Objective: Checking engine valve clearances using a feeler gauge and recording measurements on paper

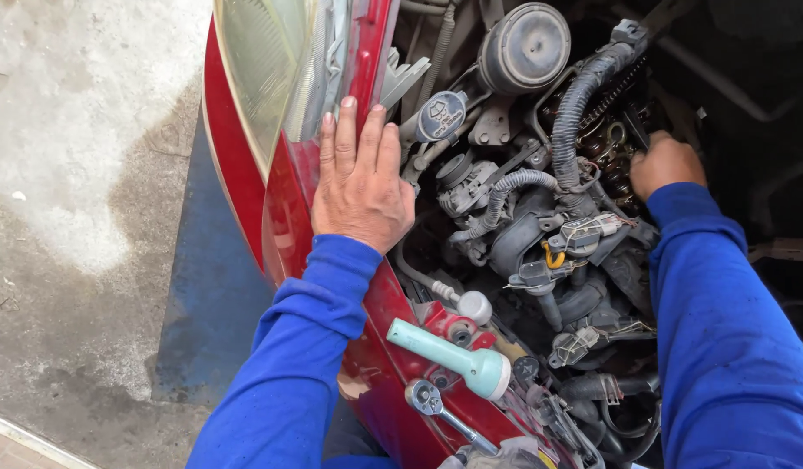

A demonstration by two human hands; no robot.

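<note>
i rest my left hand (360, 187) flat and open on the red fender (288, 208) for support, while my right hand (666, 163) reaches deep into the engine bay (540, 226), its grip unclear to me.

- Red car body panel (288, 208): glossy painted metal, showing scuffs.
- Ratchet wrench (436, 408): bright polished metal.
- Tool handle (449, 352): smooth pale green plastic.
- Hose (575, 108): ribbed matt black plastic.
- Sleeves (306, 347): blue cloth, lying soft and matt.
- Ground (80, 174): rough, stained concrete.
- Headlight (262, 61): clear, slightly yellowing plastic.
</note>
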